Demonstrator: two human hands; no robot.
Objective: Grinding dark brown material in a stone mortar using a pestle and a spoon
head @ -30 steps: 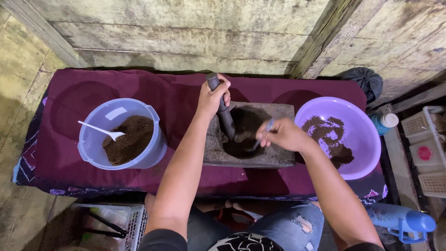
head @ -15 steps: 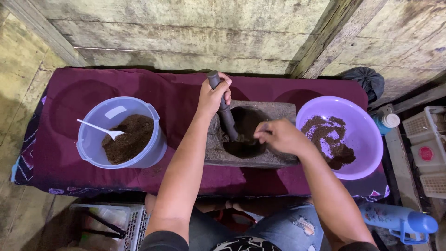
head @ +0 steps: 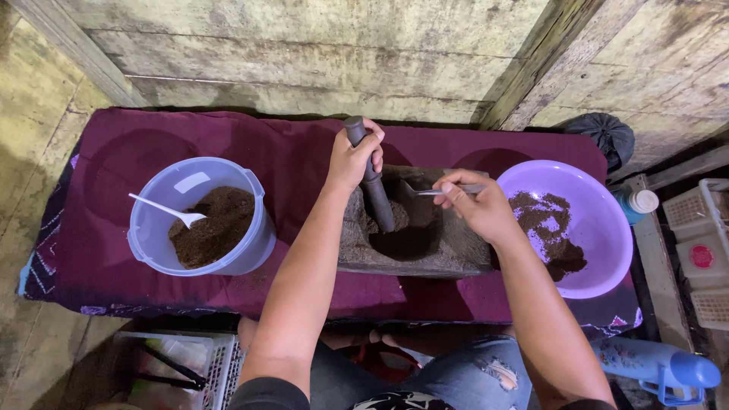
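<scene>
Far left on the maroon cloth (head: 114,190) stood your clear blue plastic tub (head: 199,216), partly filled with dark brown powder (head: 213,228); a white plastic spoon (head: 167,209) lay in it, bowl on the powder, handle angled up to the left.

Centre: the square stone mortar (head: 414,224), just right of the tub and not touching it. Your left hand (head: 353,156) was wrapped tight around the upper part of the dark stone pestle (head: 372,186), fingers fully closed. The pestle leaned, top toward the wall, lower end down in the hollow against a small heap of brown material.

Your right hand (head: 474,205) was over the mortar's right side, fingers pinched on the handle of a metal spoon (head: 425,191); its bowl pointed left, close to the pestle. Contact between the two could not be judged from this view.

Right: the purple plastic basin (head: 569,228), close beside the mortar, held scattered brown powder. Beyond it, a blue bottle with a white cap (head: 634,205).
</scene>
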